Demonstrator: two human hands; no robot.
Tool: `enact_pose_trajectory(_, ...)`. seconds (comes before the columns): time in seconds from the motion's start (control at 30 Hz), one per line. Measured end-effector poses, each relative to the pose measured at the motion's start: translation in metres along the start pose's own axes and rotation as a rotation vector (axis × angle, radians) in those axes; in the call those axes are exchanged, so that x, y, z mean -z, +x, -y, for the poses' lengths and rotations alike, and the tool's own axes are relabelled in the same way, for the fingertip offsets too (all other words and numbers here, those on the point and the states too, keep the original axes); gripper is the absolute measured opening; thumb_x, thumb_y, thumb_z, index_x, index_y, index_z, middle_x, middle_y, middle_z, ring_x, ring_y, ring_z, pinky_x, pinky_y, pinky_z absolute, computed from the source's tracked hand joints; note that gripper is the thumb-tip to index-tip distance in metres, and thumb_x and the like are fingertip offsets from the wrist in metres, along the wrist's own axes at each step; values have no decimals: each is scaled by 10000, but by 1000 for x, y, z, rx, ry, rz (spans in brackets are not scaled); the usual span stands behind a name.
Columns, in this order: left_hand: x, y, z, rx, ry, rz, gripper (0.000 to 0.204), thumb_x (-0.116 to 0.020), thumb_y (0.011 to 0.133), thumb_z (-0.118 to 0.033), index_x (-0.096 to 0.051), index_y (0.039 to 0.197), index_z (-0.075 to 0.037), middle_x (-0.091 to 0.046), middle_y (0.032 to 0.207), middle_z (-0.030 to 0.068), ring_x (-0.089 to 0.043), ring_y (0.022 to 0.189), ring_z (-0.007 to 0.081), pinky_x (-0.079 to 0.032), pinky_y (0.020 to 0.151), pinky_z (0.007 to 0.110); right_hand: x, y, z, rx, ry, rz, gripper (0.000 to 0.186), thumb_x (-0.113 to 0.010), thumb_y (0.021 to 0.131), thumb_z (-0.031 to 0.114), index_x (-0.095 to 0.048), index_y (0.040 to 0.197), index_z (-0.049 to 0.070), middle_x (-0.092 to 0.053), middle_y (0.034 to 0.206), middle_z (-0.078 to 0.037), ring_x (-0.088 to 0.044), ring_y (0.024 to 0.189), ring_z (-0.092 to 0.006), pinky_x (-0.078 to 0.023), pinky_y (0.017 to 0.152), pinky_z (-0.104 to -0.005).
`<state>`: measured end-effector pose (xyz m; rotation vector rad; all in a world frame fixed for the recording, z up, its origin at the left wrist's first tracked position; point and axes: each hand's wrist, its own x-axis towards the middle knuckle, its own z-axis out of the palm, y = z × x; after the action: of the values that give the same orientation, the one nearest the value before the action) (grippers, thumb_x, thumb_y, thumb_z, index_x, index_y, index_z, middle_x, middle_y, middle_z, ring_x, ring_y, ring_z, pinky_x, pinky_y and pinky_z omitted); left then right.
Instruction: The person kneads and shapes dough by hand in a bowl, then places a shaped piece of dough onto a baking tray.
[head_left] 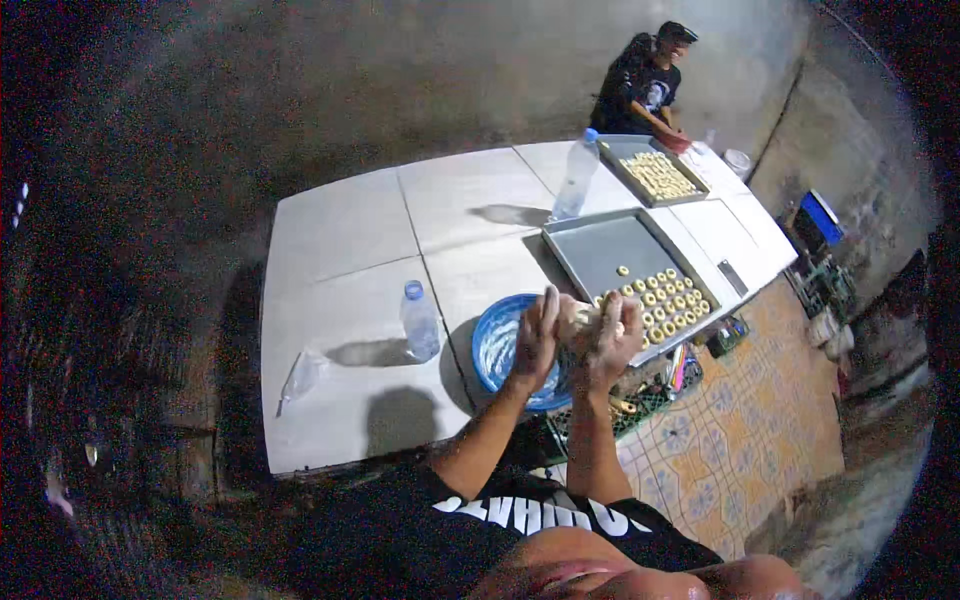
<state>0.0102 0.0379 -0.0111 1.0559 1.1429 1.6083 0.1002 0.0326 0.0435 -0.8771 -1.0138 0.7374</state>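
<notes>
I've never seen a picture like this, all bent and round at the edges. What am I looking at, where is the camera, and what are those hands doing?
There is no machine here. The camera is worn on a person's head and looks down, so the two forearms rising from the lower edge are that person's own. Its wide lens bends straight edges. The left hand and right hand are pressed together around a small lump of pale dough, above a blue bowl. On the white table lie a grey tray partly filled with small dough rings, two clear bottles, one near and one far, and a crumpled plastic bag. At the far end, another person works over a second tray of dough pieces.
</notes>
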Motion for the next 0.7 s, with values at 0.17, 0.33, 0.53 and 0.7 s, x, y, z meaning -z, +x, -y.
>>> enact_pose_trajectory(0.17, -7, -21, -61, -164, -35, -94, 345, -488, 1014, -342, -600, 1028, -16, -644, 918, 63, -586, 860, 110, -460, 756, 275, -13, -2, -14, -56, 2, 199, 252, -502, 1000, 225, -578, 877, 19, -551, 817, -25, -495, 751, -96, -418, 681, -258)
enact_pose_trajectory(0.33, 41, 0, -50, -718, 683, -380, 291, -543, 975, -268, -606, 869, -4, -586, 678, 48, -528, 613, 137, -425, 587, 295, -35, -18, 14, -250, 25, 415, 419, -482, 1005, 364, -559, 775, 21, -508, 675, -7, -477, 648, -101, -400, 599, -257)
enact_pose_trajectory(0.53, 47, 1, -83, -62, -125, -446, 440, -566, 958, -340, -580, 665, -12, -547, 594, 37, -540, 564, 145, -420, 541, 308, -52, 5, 9, -830, 450, 354, 456, -452, 1010, 434, -562, 728, 93, -545, 624, -57, -552, 567, -151, -472, 532, -304)
enact_pose_trajectory(0.7, 26, 6, -126, 20, -717, -347, 386, -541, 963, -344, -491, 671, -96, -523, 628, 50, -533, 573, 192, -482, 580, 331, -58, 29, 11, -1027, 1334, 699, 440, -392, 1029, 416, -533, 760, 98, -589, 677, -75, -616, 604, -226, -549, 590, -375)
